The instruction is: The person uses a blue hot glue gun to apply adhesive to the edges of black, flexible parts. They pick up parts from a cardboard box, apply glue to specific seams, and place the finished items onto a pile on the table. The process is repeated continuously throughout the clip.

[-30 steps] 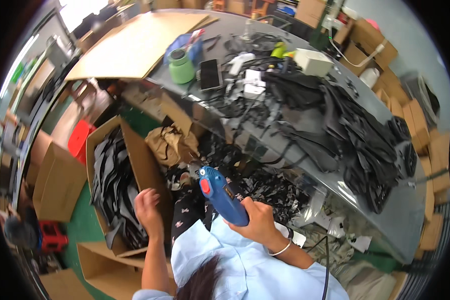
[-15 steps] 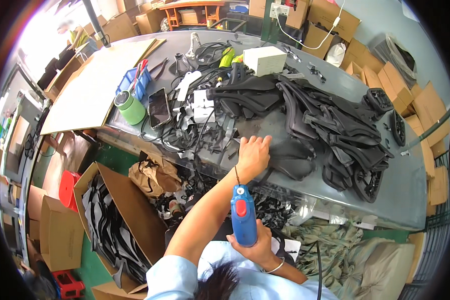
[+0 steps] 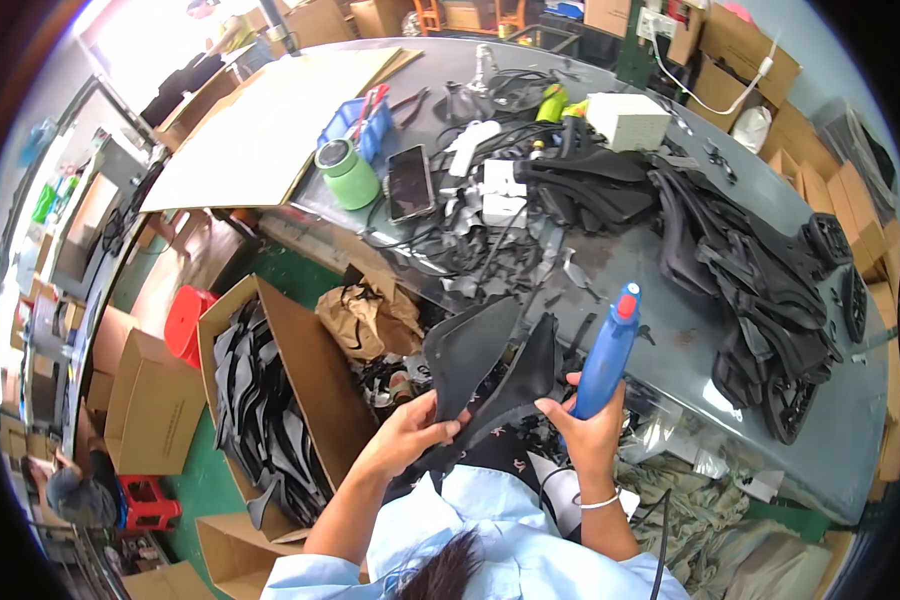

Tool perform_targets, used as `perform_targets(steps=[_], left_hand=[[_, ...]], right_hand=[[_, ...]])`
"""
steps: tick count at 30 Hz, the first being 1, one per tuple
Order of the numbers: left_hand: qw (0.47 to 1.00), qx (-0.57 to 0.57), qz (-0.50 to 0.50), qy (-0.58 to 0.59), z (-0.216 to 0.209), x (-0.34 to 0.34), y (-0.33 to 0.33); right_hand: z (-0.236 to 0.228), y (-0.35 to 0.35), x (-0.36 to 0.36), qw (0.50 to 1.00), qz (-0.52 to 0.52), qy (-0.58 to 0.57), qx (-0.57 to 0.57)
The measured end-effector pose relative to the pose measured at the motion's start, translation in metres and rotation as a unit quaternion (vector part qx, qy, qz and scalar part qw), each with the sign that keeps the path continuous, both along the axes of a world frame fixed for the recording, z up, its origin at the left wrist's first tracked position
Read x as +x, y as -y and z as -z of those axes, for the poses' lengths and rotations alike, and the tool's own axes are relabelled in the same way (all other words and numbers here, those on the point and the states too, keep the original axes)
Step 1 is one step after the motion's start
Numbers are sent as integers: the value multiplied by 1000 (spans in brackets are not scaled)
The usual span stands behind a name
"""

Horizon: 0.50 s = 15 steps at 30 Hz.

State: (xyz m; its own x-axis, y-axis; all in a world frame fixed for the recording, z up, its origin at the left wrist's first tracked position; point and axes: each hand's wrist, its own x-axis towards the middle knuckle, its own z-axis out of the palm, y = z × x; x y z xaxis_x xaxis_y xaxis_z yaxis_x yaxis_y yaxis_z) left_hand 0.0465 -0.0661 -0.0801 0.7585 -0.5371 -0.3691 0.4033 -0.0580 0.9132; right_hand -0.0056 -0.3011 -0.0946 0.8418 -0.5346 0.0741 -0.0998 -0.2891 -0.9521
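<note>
My left hand is closed on the lower edge of a black moulded part with two curved, leaf-shaped lobes, held up in front of my body. In my right hand is a blue corded-looking power tool with a red button, its red-tipped end pointing up and away. The right thumb lies close to the part's right lobe; I cannot tell if it touches. Beyond, on the grey table, lies a heap of similar black parts.
Black scraps, a phone, a green jar, a blue tool bin and a white box cover the table's far side. At left, a cardboard box holds black pieces. A seated person is at lower left.
My left hand has come back from the table with the black part. The power tool has risen to the right, and the view has shifted left.
</note>
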Motion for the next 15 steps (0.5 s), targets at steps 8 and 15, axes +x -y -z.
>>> perform_targets(steps=[8,15], left_hand=[[978,-180,-71,-80,18,-43,-36],[914,-348,-195,-71,-5,-42,-50]], right_hand=[[-25,-27,22,973,-215,-17,82],[-39,-44,27,956,-252,-41,148]])
